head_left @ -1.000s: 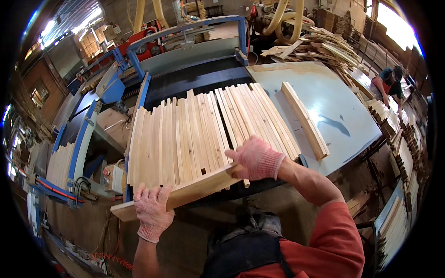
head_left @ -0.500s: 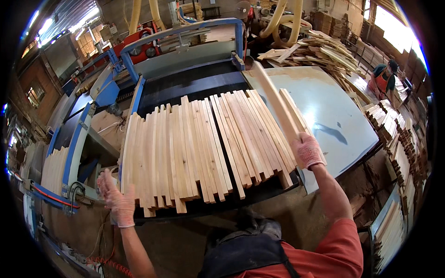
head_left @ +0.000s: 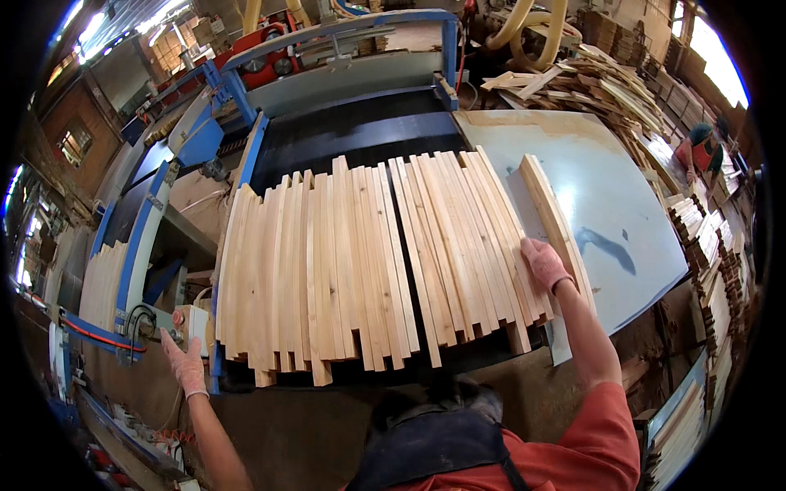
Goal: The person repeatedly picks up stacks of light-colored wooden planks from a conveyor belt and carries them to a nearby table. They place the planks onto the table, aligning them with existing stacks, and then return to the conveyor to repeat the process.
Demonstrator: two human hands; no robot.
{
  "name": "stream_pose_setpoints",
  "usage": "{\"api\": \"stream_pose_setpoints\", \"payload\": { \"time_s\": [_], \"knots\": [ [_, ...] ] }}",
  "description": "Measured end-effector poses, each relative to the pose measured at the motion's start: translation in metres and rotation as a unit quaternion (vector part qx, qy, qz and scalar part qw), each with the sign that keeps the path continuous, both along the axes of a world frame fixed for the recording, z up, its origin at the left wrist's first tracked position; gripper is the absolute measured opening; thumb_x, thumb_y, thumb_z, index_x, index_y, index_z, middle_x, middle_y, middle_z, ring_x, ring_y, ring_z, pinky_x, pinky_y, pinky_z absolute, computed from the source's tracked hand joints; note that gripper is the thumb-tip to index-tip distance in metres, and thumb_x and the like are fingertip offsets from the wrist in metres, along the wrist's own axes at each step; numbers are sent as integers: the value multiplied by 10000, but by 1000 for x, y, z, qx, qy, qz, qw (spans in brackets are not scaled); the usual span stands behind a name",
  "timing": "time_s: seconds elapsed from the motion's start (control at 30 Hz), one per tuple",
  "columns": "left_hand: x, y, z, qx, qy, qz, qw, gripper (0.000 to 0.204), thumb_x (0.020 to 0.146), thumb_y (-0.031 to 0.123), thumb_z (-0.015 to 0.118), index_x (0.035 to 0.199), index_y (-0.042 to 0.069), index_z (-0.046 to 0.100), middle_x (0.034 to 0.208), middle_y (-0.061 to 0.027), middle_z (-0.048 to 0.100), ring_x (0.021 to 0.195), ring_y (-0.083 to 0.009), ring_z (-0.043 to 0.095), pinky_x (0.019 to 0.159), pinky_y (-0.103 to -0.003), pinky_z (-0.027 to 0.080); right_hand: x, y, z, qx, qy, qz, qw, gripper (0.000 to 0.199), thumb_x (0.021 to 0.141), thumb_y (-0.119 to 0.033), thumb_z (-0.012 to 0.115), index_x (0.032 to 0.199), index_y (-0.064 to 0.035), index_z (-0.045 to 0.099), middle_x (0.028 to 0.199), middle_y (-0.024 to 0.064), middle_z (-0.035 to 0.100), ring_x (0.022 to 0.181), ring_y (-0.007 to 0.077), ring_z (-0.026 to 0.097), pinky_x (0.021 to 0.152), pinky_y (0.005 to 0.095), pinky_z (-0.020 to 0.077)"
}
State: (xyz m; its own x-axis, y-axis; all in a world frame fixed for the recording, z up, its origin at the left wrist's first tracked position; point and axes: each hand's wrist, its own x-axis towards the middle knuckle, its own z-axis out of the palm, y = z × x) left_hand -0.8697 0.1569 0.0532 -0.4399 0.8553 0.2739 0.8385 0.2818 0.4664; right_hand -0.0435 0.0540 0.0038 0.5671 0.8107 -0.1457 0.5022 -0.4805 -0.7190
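Observation:
A row of long pale wooden strips point(head_left: 327, 262) lies side by side on a black conveyor belt point(head_left: 360, 135), with a narrow dark gap right of its middle. My right hand point(head_left: 547, 262), in a pinkish knit glove, is closed on the rightmost wooden strip point(head_left: 497, 233) of the row. Right of it, another strip point(head_left: 561, 221) lies on the grey metal table point(head_left: 610, 164), partly behind my right hand and forearm. My left hand point(head_left: 185, 366), gloved too, has its fingers apart beside a small pale control box point(head_left: 191, 325) with a red button; I cannot tell whether they touch.
A blue frame point(head_left: 344, 31) spans the belt's far end. Loose wood point(head_left: 589, 86) is heaped behind the metal table. At the far right a person point(head_left: 700, 155) in a red apron works by stacked strips point(head_left: 708, 245). More machinery point(head_left: 135, 237) stands left.
My right hand has lowered the strip it held up, down against the row's right end. My left hand has moved left and down to the control box. The view has shifted slightly.

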Motion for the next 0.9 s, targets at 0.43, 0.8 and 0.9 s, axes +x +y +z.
{"api": "stream_pose_setpoints", "payload": {
  "time_s": [0.43,0.8,0.9],
  "knots": [
    [16,-8,2,27,20,-26,999,912,862,141,794,1642,0,342,1603,-258,486,1482,-433,456,1235,-489,382,19,52,-48,-66,-351,236,904,264,1067,-178,490,1260,-63,630,1122,206,723,1066,375,715,916,536,578],
    [23,-29,9,-4,47,25,999,914,849,289,803,1641,134,375,1567,-216,520,1442,-406,497,1189,-480,424,69,55,-86,144,221,-24,964,674,1095,-574,546,1238,57,734,1124,76,757,992,166,669,908,320,543],
    [20,-28,6,-3,144,3,990,807,828,216,800,1559,120,471,1411,-230,630,1337,-417,580,1138,-494,466,24,48,-32,100,290,-4,952,523,1119,-418,561,1294,53,706,1161,109,753,1025,195,688,939,329,544]
  ]
}}
